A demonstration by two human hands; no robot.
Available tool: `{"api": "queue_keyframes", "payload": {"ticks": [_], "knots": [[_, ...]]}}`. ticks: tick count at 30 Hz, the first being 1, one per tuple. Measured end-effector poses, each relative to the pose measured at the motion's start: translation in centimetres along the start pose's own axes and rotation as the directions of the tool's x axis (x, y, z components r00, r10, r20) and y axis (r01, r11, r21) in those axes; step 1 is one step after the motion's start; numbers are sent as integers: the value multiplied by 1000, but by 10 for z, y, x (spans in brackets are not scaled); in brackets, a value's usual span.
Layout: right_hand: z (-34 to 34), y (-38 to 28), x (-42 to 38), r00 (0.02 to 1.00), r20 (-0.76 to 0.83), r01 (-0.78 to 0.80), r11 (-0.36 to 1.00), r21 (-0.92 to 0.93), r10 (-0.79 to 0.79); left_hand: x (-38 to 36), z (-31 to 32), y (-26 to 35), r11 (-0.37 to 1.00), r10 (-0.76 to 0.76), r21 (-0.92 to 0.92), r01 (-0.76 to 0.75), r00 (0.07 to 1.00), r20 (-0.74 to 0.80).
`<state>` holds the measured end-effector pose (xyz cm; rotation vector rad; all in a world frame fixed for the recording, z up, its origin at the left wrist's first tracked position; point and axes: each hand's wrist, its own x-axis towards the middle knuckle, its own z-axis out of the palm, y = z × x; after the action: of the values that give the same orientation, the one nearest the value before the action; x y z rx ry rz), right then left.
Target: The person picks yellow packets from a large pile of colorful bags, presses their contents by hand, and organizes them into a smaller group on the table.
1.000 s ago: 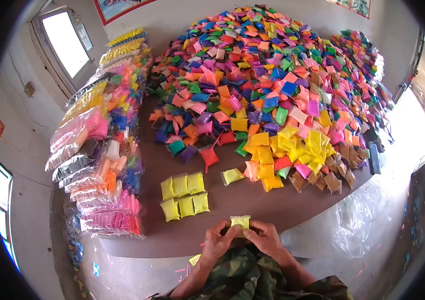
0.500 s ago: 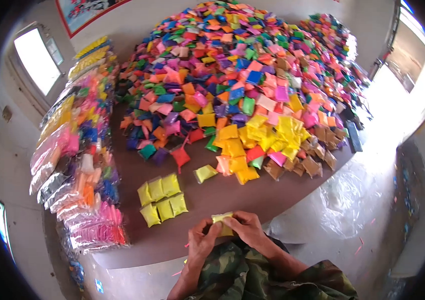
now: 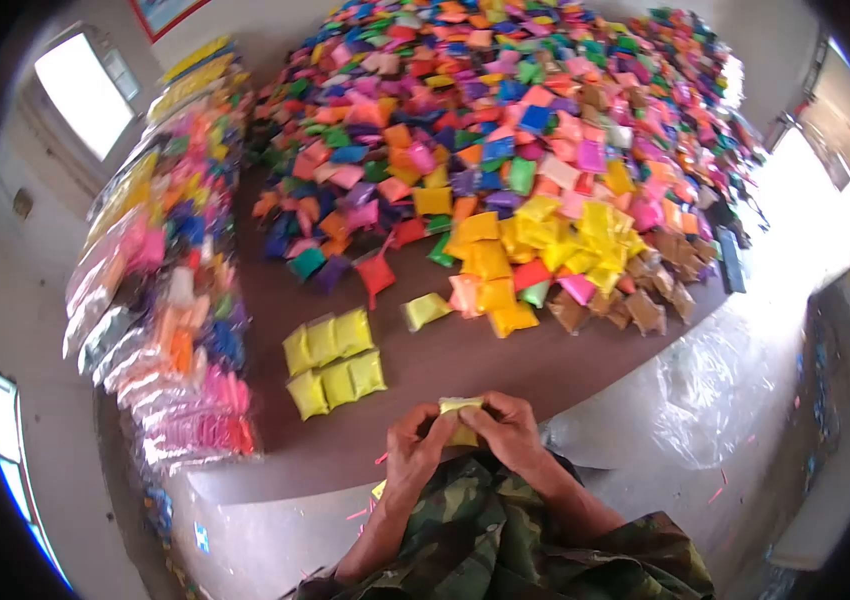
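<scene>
Between both hands, at the table's near edge, is a small light-yellow packet (image 3: 461, 406) in clear film. My left hand (image 3: 415, 440) pinches its left side, and my right hand (image 3: 507, 430) pinches its right side; the thumbs lie across its face and partly cover it. Ahead and to the left, several matching yellow packets (image 3: 335, 362) lie in two rows on the brown table (image 3: 425, 365). One more light-yellow packet (image 3: 427, 311) lies alone beyond my hands.
A large heap of multicoloured packets (image 3: 505, 130) covers the far table, with bright yellow packets (image 3: 585, 240) and brown packets (image 3: 645, 312) at its front. Stacked bagged packets (image 3: 175, 300) line the left edge. Clear plastic film (image 3: 705, 400) lies on the right-hand floor.
The view has tilted, so the table and heap appear higher and slightly to the right. Both hands still grip the yellow packet in much the same pose.
</scene>
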<state>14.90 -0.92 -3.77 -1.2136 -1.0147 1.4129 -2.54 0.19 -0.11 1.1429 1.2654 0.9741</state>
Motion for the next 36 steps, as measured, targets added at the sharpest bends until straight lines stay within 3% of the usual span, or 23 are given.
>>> {"api": "queue_keyframes", "payload": {"ticks": [2,4,6,8,11,17,20,23,25,27,30,36], "knots": [[1,-22,-1,992,-2,-122,984,-128,122,2,-5,-8,980,41,194,-37,999,-16],[8,-11,0,1000,-5,26,999,47,-25,2,-1,-7,991,85,106,-82,996,-28],[16,-20,0,1000,-8,10,994,113,-9,6,-1,-13,978,149,155,-139,987,-53],[7,-16,2,998,5,60,996,-61,-60,10,5,-26,977,209,57,-204,972,-105],[-2,-9,5,998,-46,28,998,-64,-31,3,5,-10,993,102,-62,-104,994,-31],[4,-9,4,995,-76,52,997,-56,-57,3,1,-12,987,157,28,-157,988,10],[9,-19,5,998,-61,-2,999,-49,-1,1,-1,-3,976,174,138,-170,985,-17],[13,-31,4,1000,19,-15,994,-105,17,2,5,-17,971,222,119,-209,969,-111],[10,-26,6,1000,17,-4,987,-159,7,0,-1,-19,983,136,131,-126,988,-69],[3,-15,6,999,32,-41,994,-102,45,-1,1,-21,998,10,-57,-12,999,-34],[3,-14,6,999,30,20,999,-27,-19,-5,2,-3,984,8,-180,-10,1000,-11],[0,-11,4,995,94,-28,999,-18,30,0,-3,-19,999,12,-37,-13,1000,-14]]}}
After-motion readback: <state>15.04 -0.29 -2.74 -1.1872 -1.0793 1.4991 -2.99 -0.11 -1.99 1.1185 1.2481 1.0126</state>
